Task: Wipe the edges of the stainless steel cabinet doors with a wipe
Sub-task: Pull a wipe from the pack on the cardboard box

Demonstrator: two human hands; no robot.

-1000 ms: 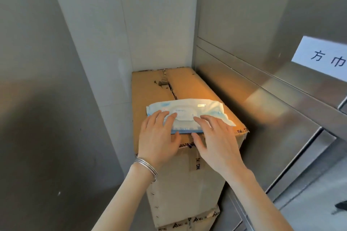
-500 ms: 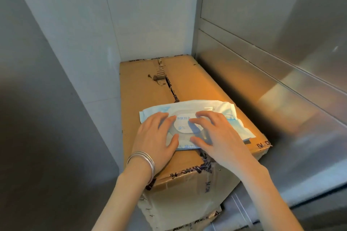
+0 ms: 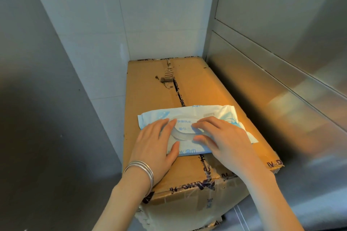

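A dull grey metal panel [image 3: 37, 99] fills the 9 o'clock side, and a white tiled wall [image 3: 150, 15] stands at 12 o'clock behind a taped cardboard box [image 3: 150, 90]. The box sits in the gap between that panel and the cabinet.

The left hand [image 3: 155, 148], with thin silver bangles [image 3: 140, 171] on its wrist, lies flat on the 9 o'clock end of a blue-and-white pack of wipes [image 3: 210, 111]. Its fingers [image 3: 161, 127] are straight and spread, pressing down on the pack and gripping nothing, and the thumb runs along the pack's 6 o'clock edge.

The pack lies crosswise on the box top, toward its 6 o'clock end, with its oval flap [image 3: 183, 133] facing up between the two hands.

The right hand [image 3: 227, 140] covers the pack's 3 o'clock part. Its fingers [image 3: 204, 123] are bent with their tips on the flap's 3 o'clock end, the thumb just below. I cannot tell whether they pinch the flap.

At 3 o'clock, just beside the box, rise the stainless steel cabinet doors [image 3: 281, 33], catching a warm reflection of the cardboard.
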